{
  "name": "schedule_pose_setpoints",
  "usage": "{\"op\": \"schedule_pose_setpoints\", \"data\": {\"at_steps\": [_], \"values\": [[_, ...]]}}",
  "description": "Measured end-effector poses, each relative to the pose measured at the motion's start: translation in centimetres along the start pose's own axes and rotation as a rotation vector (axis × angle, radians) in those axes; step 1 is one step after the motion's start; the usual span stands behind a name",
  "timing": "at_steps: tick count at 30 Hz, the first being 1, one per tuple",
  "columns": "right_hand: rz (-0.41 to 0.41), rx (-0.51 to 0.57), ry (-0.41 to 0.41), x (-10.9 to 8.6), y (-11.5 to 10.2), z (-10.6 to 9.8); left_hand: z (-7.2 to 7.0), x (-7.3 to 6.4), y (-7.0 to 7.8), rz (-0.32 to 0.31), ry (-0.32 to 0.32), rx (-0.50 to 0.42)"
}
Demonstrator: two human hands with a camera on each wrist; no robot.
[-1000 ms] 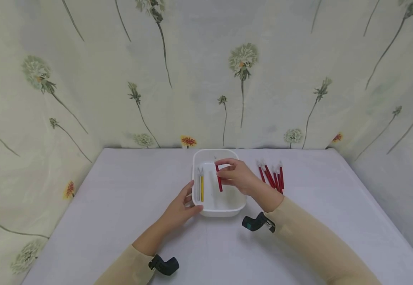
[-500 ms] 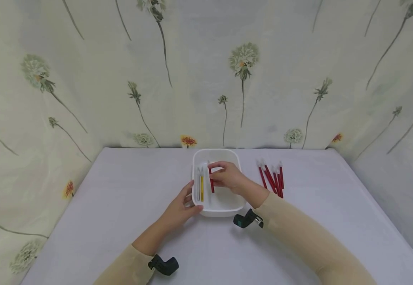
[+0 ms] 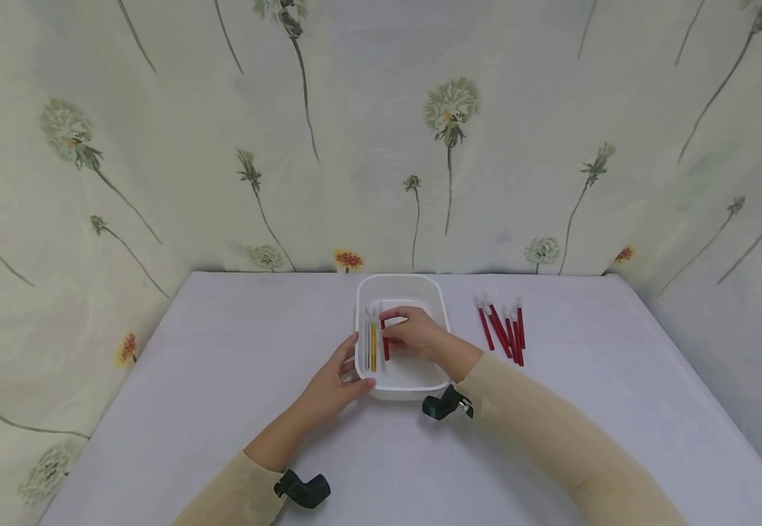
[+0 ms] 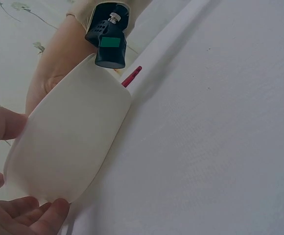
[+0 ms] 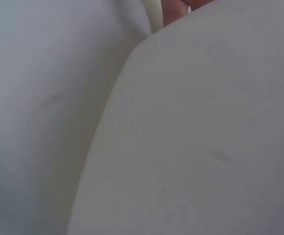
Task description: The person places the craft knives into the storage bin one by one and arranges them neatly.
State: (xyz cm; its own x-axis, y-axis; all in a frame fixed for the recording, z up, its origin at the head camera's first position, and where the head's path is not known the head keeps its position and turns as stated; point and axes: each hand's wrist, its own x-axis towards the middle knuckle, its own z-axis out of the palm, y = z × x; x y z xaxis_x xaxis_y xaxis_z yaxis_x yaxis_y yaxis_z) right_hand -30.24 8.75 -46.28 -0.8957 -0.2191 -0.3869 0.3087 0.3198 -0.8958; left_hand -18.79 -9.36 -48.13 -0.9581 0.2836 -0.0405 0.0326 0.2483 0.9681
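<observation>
Right hand point(image 3: 415, 333) pinches a slim red plastic pen point(image 3: 386, 349), likely light, stiff, best held mid-barrel; left hand point(image 3: 332, 387) grips the white plastic tray point(image 3: 413, 395).

On your table point(image 3: 275, 329), the tray point(image 3: 413, 375) has two pens point(image 3: 373, 352) at left, a third pen point(image 3: 386, 352) just right of them in your right hand point(image 3: 418, 332). Your left hand point(image 3: 331, 389) touches the tray's left; loose pens point(image 3: 500, 331) lie right.
</observation>
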Motion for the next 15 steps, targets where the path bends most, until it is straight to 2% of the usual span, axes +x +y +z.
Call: {"op": "schedule_pose_setpoints", "data": {"at_steps": [9, 15], "values": [[0.035, 0.017, -0.006, 0.9, 0.8, 0.2, -0.1, -0.1, 0.4, -0.002, -0.022, -0.007], [0.045, 0.018, 0.006, 0.8, 0.7, 0.4, -0.3, -1.0, 2.3, -0.010, -0.042, -0.022]]}}
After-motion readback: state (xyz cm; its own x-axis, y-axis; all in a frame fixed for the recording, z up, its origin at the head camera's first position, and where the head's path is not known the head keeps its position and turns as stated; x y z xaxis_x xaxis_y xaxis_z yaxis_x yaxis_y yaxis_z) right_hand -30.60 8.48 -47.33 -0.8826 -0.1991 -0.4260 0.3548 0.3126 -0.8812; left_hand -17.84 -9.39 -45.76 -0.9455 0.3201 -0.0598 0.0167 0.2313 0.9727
